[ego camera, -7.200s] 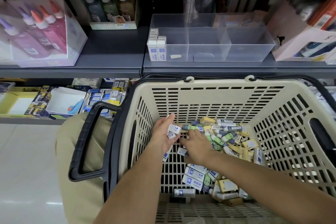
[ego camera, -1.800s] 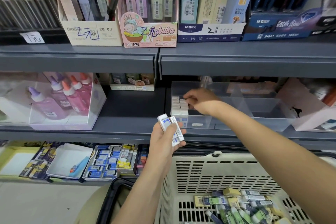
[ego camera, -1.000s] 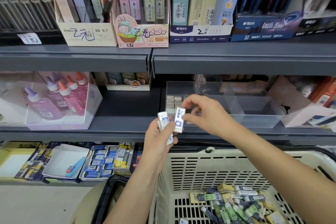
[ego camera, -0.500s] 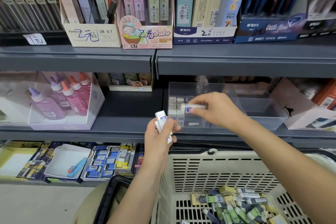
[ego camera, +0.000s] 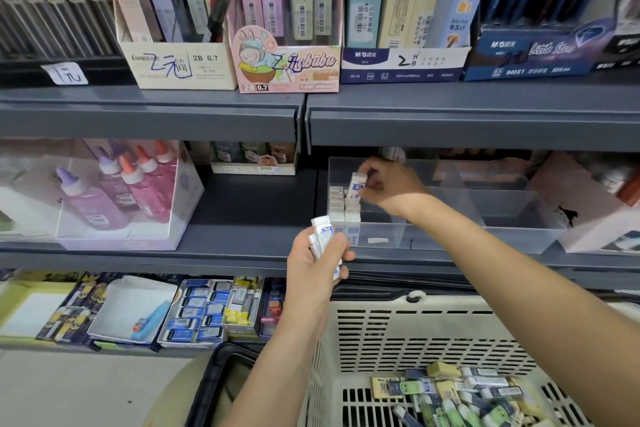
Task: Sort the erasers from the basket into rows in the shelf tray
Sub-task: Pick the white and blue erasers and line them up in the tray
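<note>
- The right hand (ego camera: 389, 185), at centre right of the frame, pinches one white eraser (ego camera: 356, 184) with a blue label between thumb and fingertips. The eraser stands on end at the back of the rows.
- The rows (ego camera: 341, 208) of white erasers stand in the left compartment of the clear tray (ego camera: 450, 241), against its left wall. I cannot tell whether the pinched eraser touches them.
- The tray sits on the middle grey shelf (ego camera: 249, 211), and its other compartments lie to the right.
- The left hand (ego camera: 317, 265), at centre frame just below the tray's front wall, curls round a small stack (ego camera: 323, 236) of the same white erasers — their ends poke up past the fingers.
- The beige basket (ego camera: 415, 333) fills the lower right of the frame, with a heap of loose erasers (ego camera: 460, 395) — white, green, yellow — on its floor.
- A clear box of glue bottles (ego camera: 121, 191) stands at the left of the same shelf, well apart from the tray.
</note>
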Motion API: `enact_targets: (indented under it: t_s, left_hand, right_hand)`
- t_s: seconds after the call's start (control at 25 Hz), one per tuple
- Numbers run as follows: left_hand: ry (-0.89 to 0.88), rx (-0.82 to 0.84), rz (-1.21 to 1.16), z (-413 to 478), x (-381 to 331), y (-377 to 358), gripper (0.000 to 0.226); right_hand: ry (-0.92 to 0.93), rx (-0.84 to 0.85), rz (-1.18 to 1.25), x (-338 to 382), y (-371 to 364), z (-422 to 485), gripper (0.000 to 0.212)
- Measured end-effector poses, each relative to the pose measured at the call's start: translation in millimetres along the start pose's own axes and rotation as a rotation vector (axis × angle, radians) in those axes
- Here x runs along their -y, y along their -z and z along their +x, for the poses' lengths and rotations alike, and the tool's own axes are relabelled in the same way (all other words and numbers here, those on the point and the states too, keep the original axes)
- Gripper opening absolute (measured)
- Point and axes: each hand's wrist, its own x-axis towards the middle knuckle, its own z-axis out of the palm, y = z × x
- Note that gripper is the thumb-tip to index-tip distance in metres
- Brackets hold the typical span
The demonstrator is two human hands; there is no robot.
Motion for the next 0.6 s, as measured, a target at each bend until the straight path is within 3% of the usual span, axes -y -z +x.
enact_targets:
  t_s: [0.2, 0.4, 0.6]
  left_hand:
    - [0.004, 0.007, -0.008, 0.4, 1.2, 1.3, 0.013]
    - [0.014, 0.003, -0.015, 1.3, 1.0, 1.2, 0.013]
    - [0.026, 0.004, -0.029, 1.4, 0.7, 1.5, 0.014]
  right_hand:
    - [0.023, 0.010, -0.049, -0.1, -2.3, -0.6, 0.030]
    - [0.013, 0.005, -0.053, 0.0, -6.9, -1.5, 0.014]
    - [-0.030, -0.004, -0.102, -0.9, -19.9, -8.0, 0.032]
